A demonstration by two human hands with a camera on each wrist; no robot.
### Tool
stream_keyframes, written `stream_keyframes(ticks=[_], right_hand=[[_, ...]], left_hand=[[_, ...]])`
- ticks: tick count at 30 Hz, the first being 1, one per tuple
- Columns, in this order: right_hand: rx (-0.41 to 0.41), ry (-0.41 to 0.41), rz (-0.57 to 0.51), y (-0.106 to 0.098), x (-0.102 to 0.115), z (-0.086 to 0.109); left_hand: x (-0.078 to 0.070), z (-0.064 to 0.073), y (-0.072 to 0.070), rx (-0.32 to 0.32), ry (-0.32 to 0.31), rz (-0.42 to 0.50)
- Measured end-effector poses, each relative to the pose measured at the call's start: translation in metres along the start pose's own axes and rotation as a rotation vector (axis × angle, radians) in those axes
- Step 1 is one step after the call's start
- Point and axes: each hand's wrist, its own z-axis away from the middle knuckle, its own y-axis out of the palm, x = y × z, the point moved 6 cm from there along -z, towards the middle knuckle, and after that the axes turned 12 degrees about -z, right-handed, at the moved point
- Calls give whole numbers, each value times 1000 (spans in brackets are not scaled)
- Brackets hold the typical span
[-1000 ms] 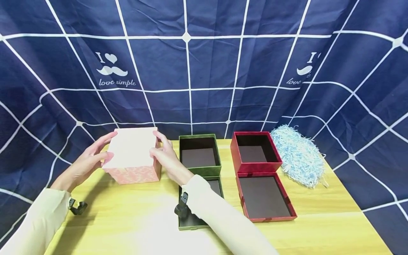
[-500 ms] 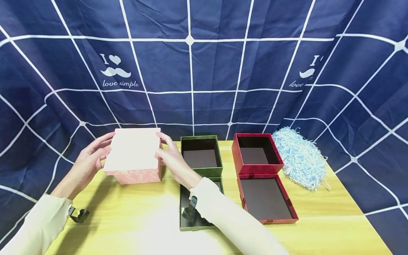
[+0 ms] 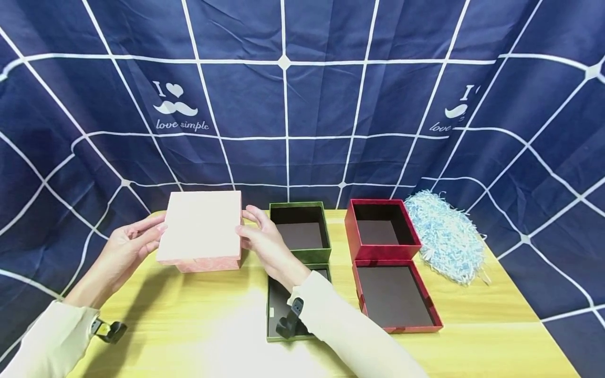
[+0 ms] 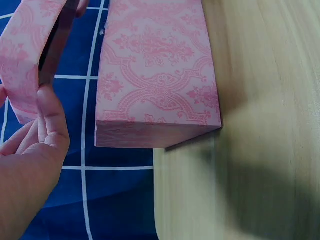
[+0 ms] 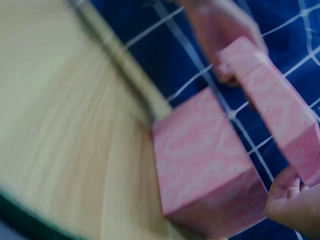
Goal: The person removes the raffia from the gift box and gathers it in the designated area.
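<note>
A pink patterned box lid [image 3: 200,226] is raised above its pink box [image 3: 210,265], which stands on the table at the left. Both wrist views show a gap between the lid [image 4: 22,55] and the box [image 5: 205,155]. My left hand [image 3: 124,252] pinches the lid's left side between thumb and fingers. On the opposite side, my right hand [image 3: 274,249] grips the lid's edge the same way. From the head view the lid covers the box's opening, so its inside is hidden.
A green open box [image 3: 300,233] with its green lid [image 3: 279,315] lies right of centre, partly under my right forearm. Beside them are a red open box [image 3: 383,226] and a red lid [image 3: 397,294]. Pale blue shredded paper [image 3: 444,236] lies at far right.
The pink lid has risen off its box, showing larger in the head view. Both hands have shifted with it, their fingers now lower on the lid's sides. The green and red boxes stay put.
</note>
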Motion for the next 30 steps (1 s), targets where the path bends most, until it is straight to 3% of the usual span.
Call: stream_keyframes(ticks=[4, 7, 15, 20, 26, 30], right_hand=[[10, 31, -77, 3, -2, 7], [13, 39, -70, 5, -2, 10], [11, 50, -29, 4, 3, 21], [33, 67, 16, 6, 10, 29], [88, 93, 124, 5, 16, 38], [126, 146, 89, 4, 13, 45]], left_hand=[[-2, 7, -2, -6, -11, 16], [-4, 12, -6, -9, -10, 20], [-9, 24, -8, -7, -67, -52], [-13, 30, -8, -4, -66, -34], [-16, 37, -9, -38, -69, -138], [-19, 41, -6, 9, -53, -84]])
